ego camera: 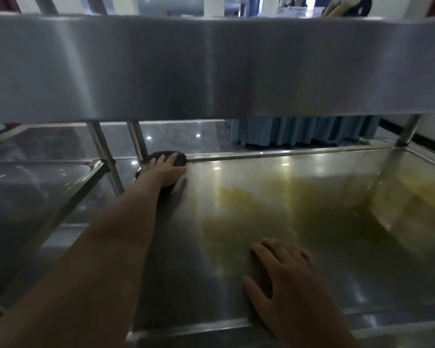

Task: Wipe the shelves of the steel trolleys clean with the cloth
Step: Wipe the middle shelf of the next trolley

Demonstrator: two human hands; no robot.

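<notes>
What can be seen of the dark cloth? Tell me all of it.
The cloth is a dark, nearly black wad, bunched rather than spread flat. It lies at the far left corner of the lower steel shelf, against the raised rim and beside a trolley upright. The left hand rests on top with fingers laid straight over it, pressing it to the steel and hiding most of it; dark edges show beyond the fingertips and beside the wrist. Its weave cannot be told.
</notes>
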